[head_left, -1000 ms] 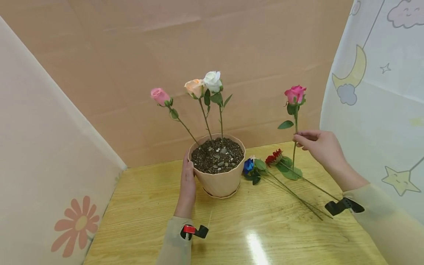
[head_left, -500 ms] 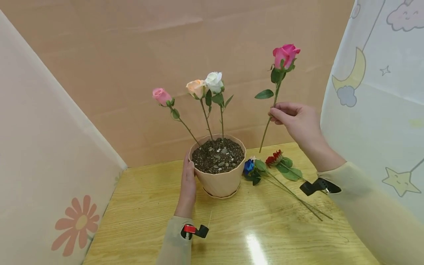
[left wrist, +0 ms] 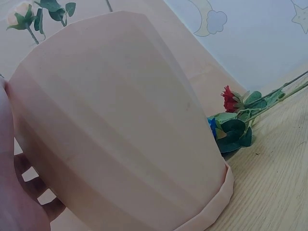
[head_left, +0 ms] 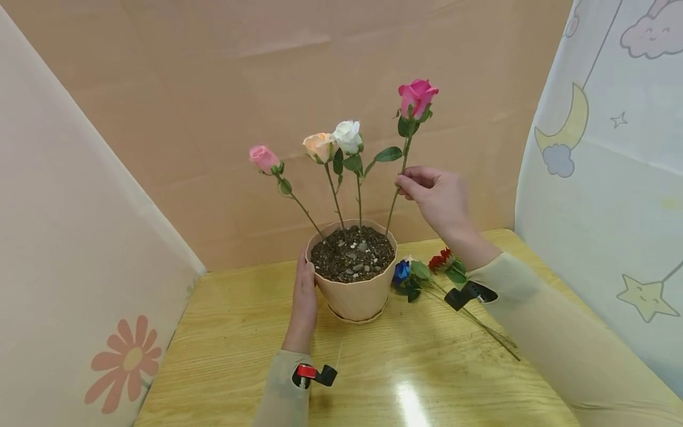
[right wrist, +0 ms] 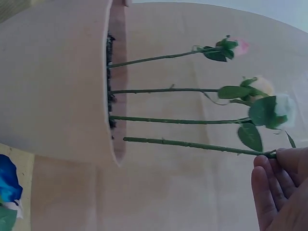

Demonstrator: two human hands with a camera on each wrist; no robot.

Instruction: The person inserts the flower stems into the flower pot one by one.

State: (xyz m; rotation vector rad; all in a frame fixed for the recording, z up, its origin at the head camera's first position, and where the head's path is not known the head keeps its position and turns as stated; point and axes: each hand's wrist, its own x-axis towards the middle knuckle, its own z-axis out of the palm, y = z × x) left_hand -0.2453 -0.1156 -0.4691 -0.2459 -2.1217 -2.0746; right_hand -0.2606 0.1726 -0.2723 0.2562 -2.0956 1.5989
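My right hand (head_left: 440,198) pinches the stem of a bright pink rose (head_left: 418,98) between thumb and fingers. The rose is upright, leaning slightly right, at the right side of a beige flowerpot (head_left: 354,299). In the right wrist view the lower end of its stem (right wrist: 183,144) shows just above the dark soil (head_left: 347,261). My left hand (head_left: 305,296) rests against the pot's left side, its fingers extended along the wall. A light pink rose (head_left: 264,158), a peach rose (head_left: 319,146) and a white rose (head_left: 348,137) stand in the soil.
Right of the pot, a blue rose (head_left: 402,271) and a red flower (head_left: 440,260) lie on the wooden table (head_left: 240,356), partly under my right forearm. The pot sits on a saucer (head_left: 357,321). Fabric walls (head_left: 187,118) enclose the back and sides.
My right hand has lifted the bright pink rose off the table and carried it left, over to the pot. My left hand has stayed on the pot.
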